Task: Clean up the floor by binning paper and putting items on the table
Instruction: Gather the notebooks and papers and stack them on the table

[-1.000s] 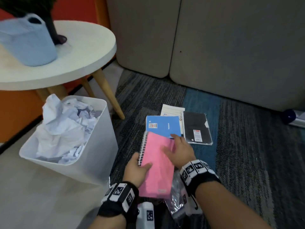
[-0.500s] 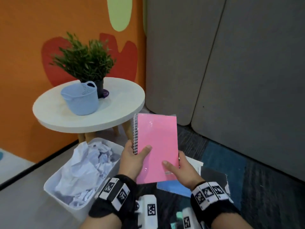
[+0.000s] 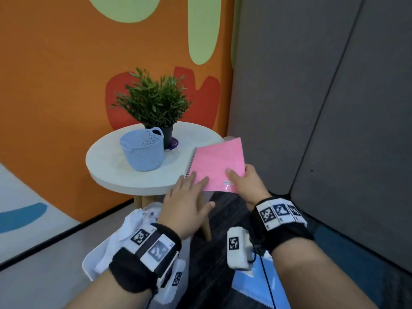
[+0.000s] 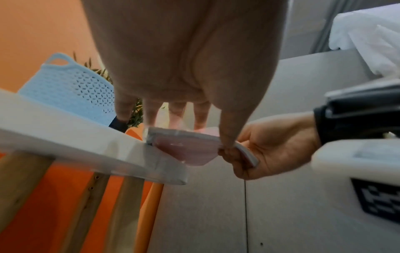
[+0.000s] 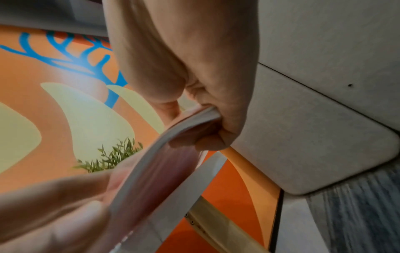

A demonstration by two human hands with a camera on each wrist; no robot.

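Note:
A pink spiral notebook point(image 3: 217, 163) lies tilted over the right edge of the round white table point(image 3: 111, 166). My right hand point(image 3: 243, 181) pinches its near right corner, thumb on the cover and fingers underneath. The same pinch shows in the right wrist view on the notebook point(image 5: 164, 162). My left hand point(image 3: 191, 192) has straight fingers, their tips resting on the cover's near left edge, thumb spread apart. From the left wrist view the notebook point(image 4: 184, 145) reaches just over the table rim point(image 4: 121, 154). A white bin point(image 3: 89, 264) full of crumpled paper point(image 3: 133, 228) stands below the table.
On the table stand a light blue perforated basket point(image 3: 142, 150) and a potted plant point(image 3: 153, 103) behind it. A blue notebook point(image 3: 252, 284) lies on the dark carpet under my right wrist. Grey panels point(image 3: 312, 108) close off the right side, an orange wall the left.
Both hands lifted the pink notebook off the floor and carried it up to the table's right edge. My left hand released its grip on the spiral side and now lies flat on the cover.

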